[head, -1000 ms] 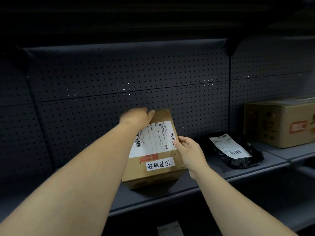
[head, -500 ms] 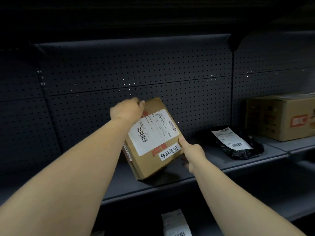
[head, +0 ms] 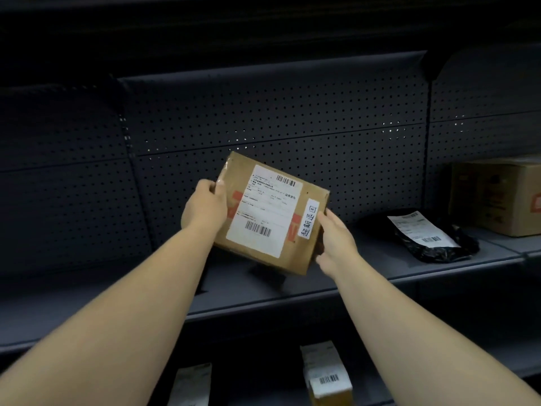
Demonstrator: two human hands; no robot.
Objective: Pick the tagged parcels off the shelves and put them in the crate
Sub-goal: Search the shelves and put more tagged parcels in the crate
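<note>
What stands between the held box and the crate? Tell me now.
That cannot be settled: no crate shows in this view. The cardboard box is lifted clear of the shelf, gripped by the left hand and the right hand. Nothing visible stands between it and the person.

dark shelf — black mailer bag; brown carton beside it
</note>
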